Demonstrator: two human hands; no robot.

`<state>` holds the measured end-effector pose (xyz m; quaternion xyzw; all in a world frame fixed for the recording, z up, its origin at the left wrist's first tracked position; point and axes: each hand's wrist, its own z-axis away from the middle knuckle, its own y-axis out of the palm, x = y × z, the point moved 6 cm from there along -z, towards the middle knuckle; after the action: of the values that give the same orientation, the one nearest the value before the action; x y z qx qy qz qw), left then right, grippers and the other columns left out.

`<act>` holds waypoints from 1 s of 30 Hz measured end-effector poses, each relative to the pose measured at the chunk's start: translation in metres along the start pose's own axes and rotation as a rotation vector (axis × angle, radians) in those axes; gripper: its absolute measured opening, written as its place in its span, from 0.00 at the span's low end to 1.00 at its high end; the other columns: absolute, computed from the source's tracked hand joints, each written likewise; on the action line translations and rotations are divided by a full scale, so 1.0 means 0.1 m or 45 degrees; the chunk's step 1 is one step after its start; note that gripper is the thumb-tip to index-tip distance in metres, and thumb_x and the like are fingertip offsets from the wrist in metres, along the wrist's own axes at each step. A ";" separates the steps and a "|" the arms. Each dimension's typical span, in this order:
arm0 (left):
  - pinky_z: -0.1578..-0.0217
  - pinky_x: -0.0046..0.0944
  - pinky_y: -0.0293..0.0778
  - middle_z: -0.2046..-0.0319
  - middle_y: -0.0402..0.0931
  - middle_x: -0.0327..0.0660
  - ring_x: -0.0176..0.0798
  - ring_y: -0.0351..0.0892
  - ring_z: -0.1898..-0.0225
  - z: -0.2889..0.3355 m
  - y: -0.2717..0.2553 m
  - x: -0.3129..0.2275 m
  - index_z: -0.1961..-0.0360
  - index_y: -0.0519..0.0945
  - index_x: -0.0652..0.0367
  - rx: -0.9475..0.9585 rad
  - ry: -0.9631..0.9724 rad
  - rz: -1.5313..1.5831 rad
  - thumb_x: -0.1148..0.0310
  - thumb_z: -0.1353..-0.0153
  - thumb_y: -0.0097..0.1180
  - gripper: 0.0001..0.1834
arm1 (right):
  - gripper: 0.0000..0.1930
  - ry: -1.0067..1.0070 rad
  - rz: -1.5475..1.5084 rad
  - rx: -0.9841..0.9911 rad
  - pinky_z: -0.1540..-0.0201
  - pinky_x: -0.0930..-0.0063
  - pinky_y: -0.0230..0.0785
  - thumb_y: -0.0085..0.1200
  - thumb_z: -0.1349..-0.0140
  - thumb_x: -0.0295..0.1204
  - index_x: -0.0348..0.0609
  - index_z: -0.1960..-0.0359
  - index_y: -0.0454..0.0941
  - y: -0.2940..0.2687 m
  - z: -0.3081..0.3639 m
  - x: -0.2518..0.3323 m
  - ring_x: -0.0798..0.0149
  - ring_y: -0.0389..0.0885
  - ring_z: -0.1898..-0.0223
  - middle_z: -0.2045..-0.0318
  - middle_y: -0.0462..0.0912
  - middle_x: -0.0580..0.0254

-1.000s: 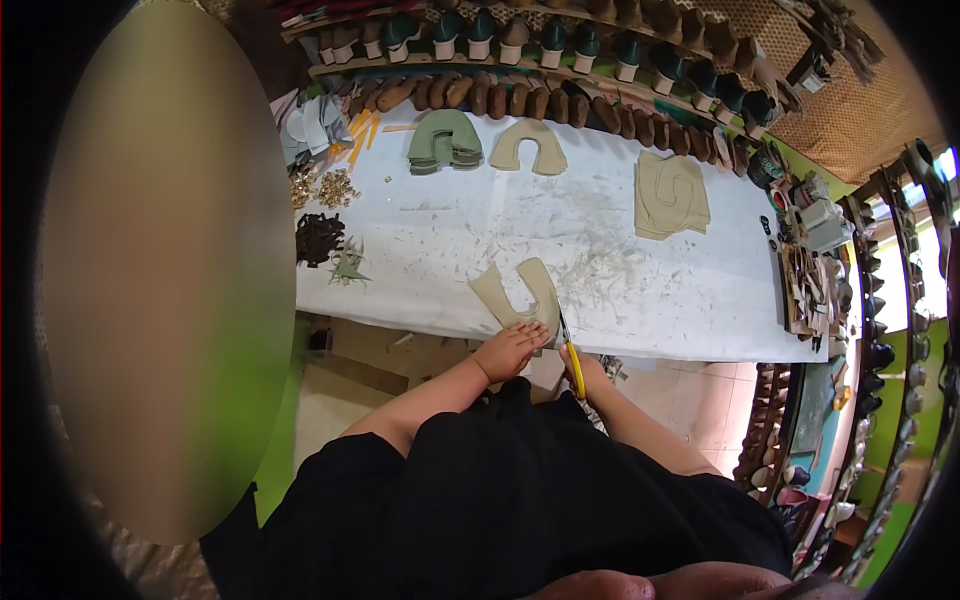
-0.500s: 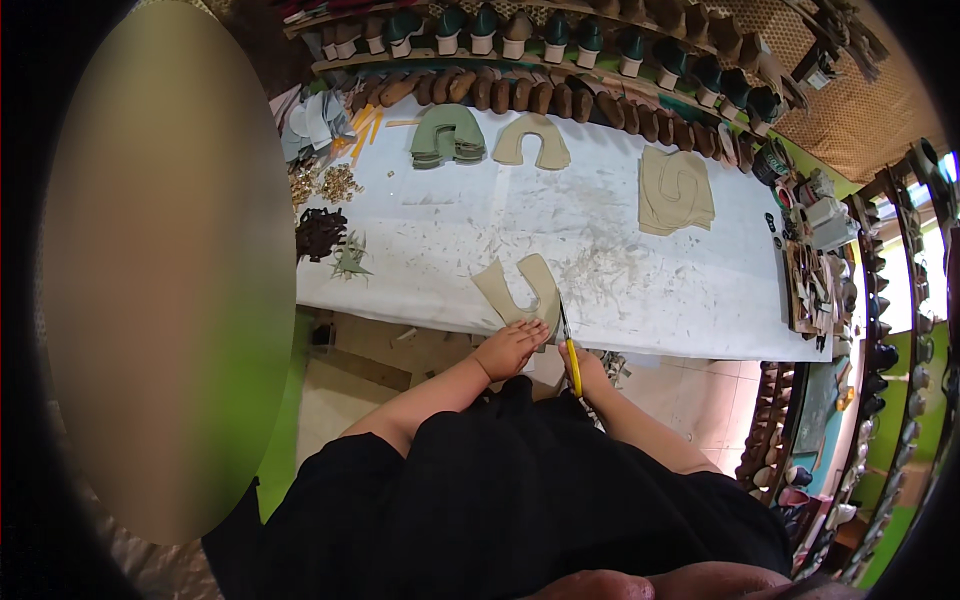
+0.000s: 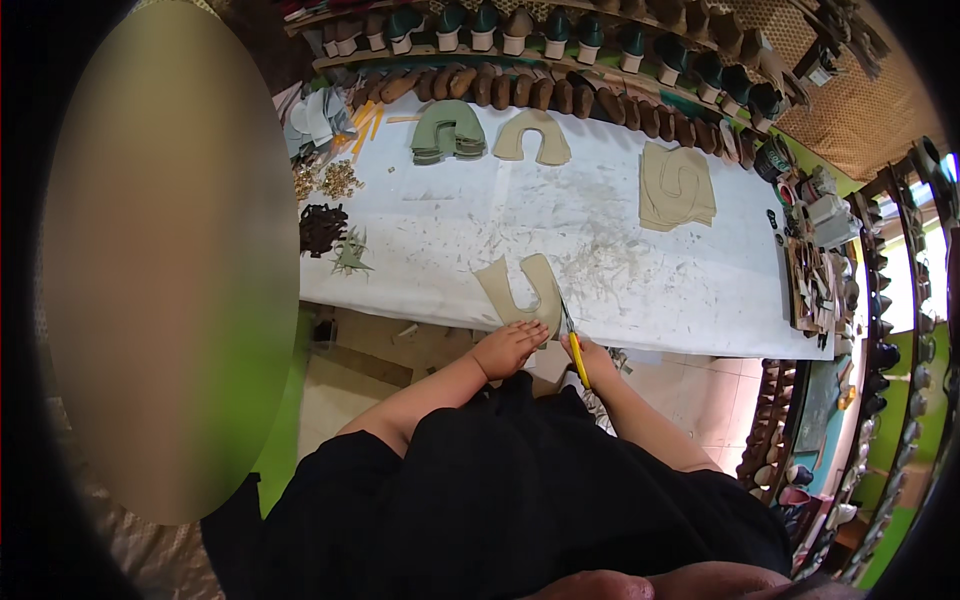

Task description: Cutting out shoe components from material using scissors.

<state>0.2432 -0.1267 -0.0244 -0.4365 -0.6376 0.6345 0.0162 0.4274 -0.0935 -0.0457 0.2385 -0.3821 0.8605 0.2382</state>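
A beige U-shaped piece of sheet material [image 3: 543,284], perhaps leather, lies at the near edge of the table with its two arms pointing away from me. My left hand [image 3: 508,347] rests flat on its near part, fingers stretched out. In my right hand [image 3: 598,364] is a pair of scissors [image 3: 578,358] with yellow handles, gripped with the fingers wrapped round. The scissors' blades point away from me along the piece's right outer edge. How far apart the blades are is too small to tell.
On the white-covered table [image 3: 430,285] lie stacked green U-shaped pieces [image 3: 430,125], beige U-shaped pieces [image 3: 512,130] and larger beige sheets [image 3: 677,185]. Small scraps [image 3: 352,252] and dark strips [image 3: 322,232] sit at left, a tool rack [image 3: 808,285] at right. Shoe lasts [image 3: 540,94] line the back.
The scissors' handle end has swung slightly right and up, along with my right hand. My left hand and the beige piece stay nearly in place.
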 end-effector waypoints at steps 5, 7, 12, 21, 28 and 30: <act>0.36 0.47 0.60 0.38 0.69 0.44 0.46 0.66 0.36 0.02 0.00 -0.01 0.39 0.70 0.59 0.009 -0.007 -0.017 0.73 0.38 0.49 0.24 | 0.35 -0.008 0.058 -0.008 0.56 0.54 0.71 0.41 0.36 0.63 0.37 0.60 0.79 -0.06 0.10 0.10 0.36 0.80 0.59 0.66 0.81 0.34; 0.36 0.46 0.60 0.38 0.69 0.43 0.46 0.66 0.36 0.04 0.00 -0.01 0.39 0.70 0.59 0.008 -0.008 -0.024 0.73 0.38 0.49 0.24 | 0.35 -0.009 0.044 -0.002 0.56 0.54 0.71 0.41 0.37 0.62 0.37 0.60 0.79 -0.03 0.07 0.04 0.36 0.80 0.60 0.67 0.81 0.35; 0.36 0.46 0.60 0.38 0.69 0.43 0.45 0.66 0.35 0.07 -0.01 -0.03 0.40 0.70 0.58 0.021 -0.008 -0.013 0.73 0.39 0.51 0.24 | 0.34 0.024 -0.021 0.009 0.58 0.56 0.71 0.43 0.37 0.62 0.37 0.59 0.78 0.02 -0.05 -0.10 0.40 0.81 0.63 0.69 0.81 0.38; 0.36 0.46 0.60 0.37 0.68 0.42 0.45 0.65 0.35 0.12 -0.01 -0.03 0.40 0.70 0.59 0.006 0.007 -0.012 0.73 0.41 0.52 0.26 | 0.34 0.006 0.000 -0.043 0.59 0.60 0.71 0.43 0.37 0.62 0.37 0.60 0.78 0.00 -0.06 -0.07 0.47 0.81 0.65 0.71 0.81 0.40; 0.35 0.45 0.59 0.37 0.68 0.42 0.44 0.65 0.35 0.14 -0.02 -0.01 0.39 0.70 0.59 -0.004 0.030 -0.039 0.73 0.42 0.53 0.27 | 0.34 -0.017 -0.015 -0.014 0.58 0.57 0.70 0.42 0.37 0.62 0.37 0.60 0.78 0.00 0.00 -0.01 0.43 0.81 0.63 0.71 0.81 0.39; 0.36 0.45 0.60 0.37 0.68 0.42 0.44 0.65 0.35 0.14 -0.04 -0.03 0.39 0.70 0.59 0.036 0.047 -0.018 0.72 0.42 0.53 0.27 | 0.34 -0.010 0.004 -0.019 0.57 0.57 0.70 0.42 0.37 0.63 0.38 0.60 0.78 0.01 -0.03 -0.03 0.42 0.81 0.62 0.70 0.81 0.39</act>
<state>0.2348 -0.1385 -0.0227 -0.4434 -0.6311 0.6353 0.0385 0.4281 -0.0921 -0.0498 0.2395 -0.3898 0.8571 0.2370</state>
